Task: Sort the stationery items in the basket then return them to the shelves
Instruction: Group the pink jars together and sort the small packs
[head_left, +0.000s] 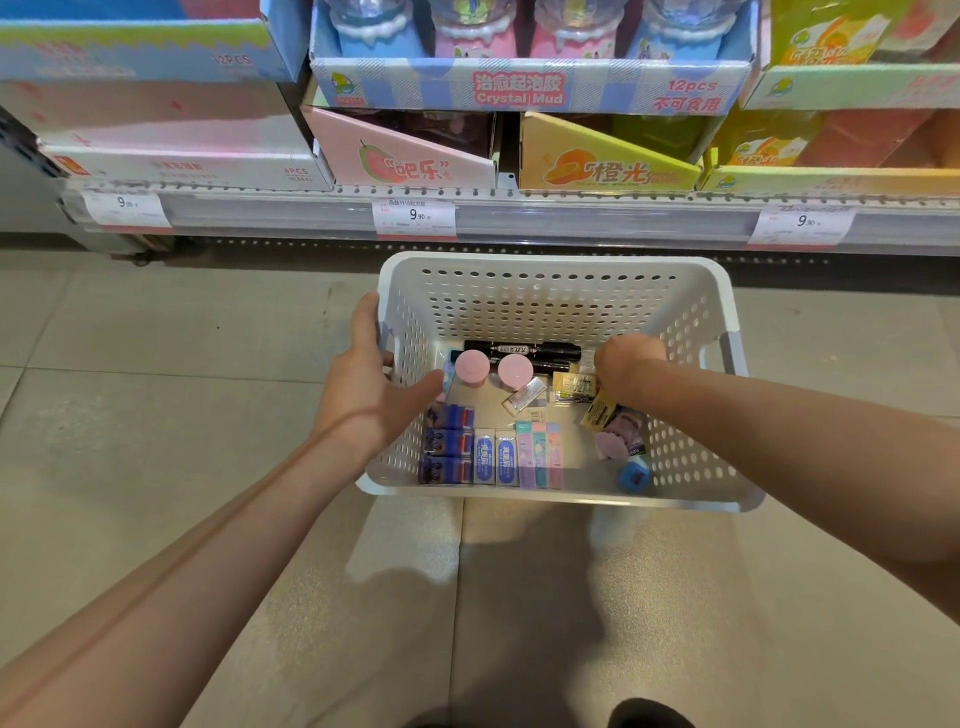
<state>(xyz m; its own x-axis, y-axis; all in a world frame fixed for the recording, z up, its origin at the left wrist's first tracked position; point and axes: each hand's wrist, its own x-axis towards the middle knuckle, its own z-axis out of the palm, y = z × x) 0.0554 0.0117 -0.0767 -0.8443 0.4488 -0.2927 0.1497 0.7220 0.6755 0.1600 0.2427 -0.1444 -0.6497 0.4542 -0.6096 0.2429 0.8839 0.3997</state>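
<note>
Head view: a white perforated plastic basket (558, 291) sits on the grey tiled floor (156, 364), just in front of the bottom shelf (519, 215) of a shop display.

The left hand (371, 387) is at the basket's 9 o'clock wall. Its fingers lie along the outside of the rim while the thumb reaches over and into the basket, so the hand is clasped on the wall.

The right hand (626, 366) reaches in from 3 o'clock, down toward the yellow packets (571, 384) at the basket's right centre. Its fingers are curled under and hidden, so I cannot tell whether they are apart, together or holding anything.

Inside the basket, black markers (524, 353) lie along the 12 o'clock wall. Two pink round-capped tubs (493, 370) stand just in front of them. At 7 o'clock is a stack of dark blue and red boxes (447, 447). Beside it are two blue-and-white erasers (496, 462), then three slim pastel erasers (540, 454) at 6 o'clock, all in a tidy row. At 4 o'clock lie a pink-and-dark packet (621, 434) and a small blue sharpener (634, 475).

On the shelf above stand a "Crystal Mud" display box (519, 91), a pink carton (405, 161) and an orange carton (608, 166). The shelf edge carries price tags (414, 217) reading 9.90.
</note>
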